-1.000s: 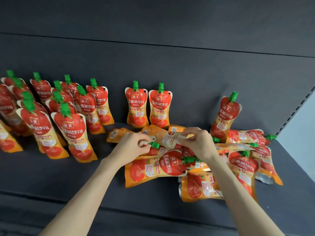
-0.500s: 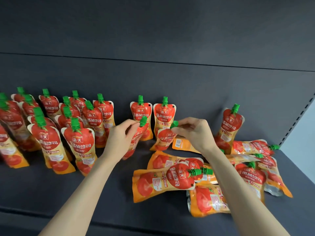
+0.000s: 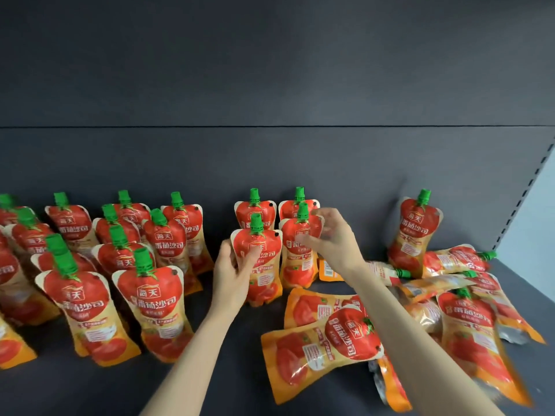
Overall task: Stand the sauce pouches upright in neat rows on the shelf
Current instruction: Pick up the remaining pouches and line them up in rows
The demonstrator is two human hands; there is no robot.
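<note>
While both bare arms extend in from six o'clock, the left hand [image 3: 232,274] grips a sauce pouch [image 3: 265,280] near the middle of the shelf [image 3: 210,373] — fingers curled round its nine o'clock edge, thumb across the printed front. That pouch stands upright, green cap at twelve, its base on the dark shelf board. Just beside it at three o'clock stands a second pouch [image 3: 297,265], also upright, and the right hand [image 3: 333,238] is at its upper corner, toward one o'clock. The hand is blurred. Its fingers are bent, but whether they pinch the pouch or only brush it I cannot tell. Directly behind these two, at twelve o'clock and close against the back panel [image 3: 270,163], stand two more pouches [image 3: 255,210], side by side.

Over at nine o'clock, the standing rows [image 3: 150,304] fill the shelf's left part — caps up, several deep, set a little apart from the gripped pouch. From three to five o'clock lies the heap of flat pouches [image 3: 330,337], overlapping one another, caps pointing different ways. Behind the heap, one lone pouch [image 3: 416,232] leans upright against the back panel. At the far three o'clock edge runs a slotted upright [image 3: 524,196].
</note>
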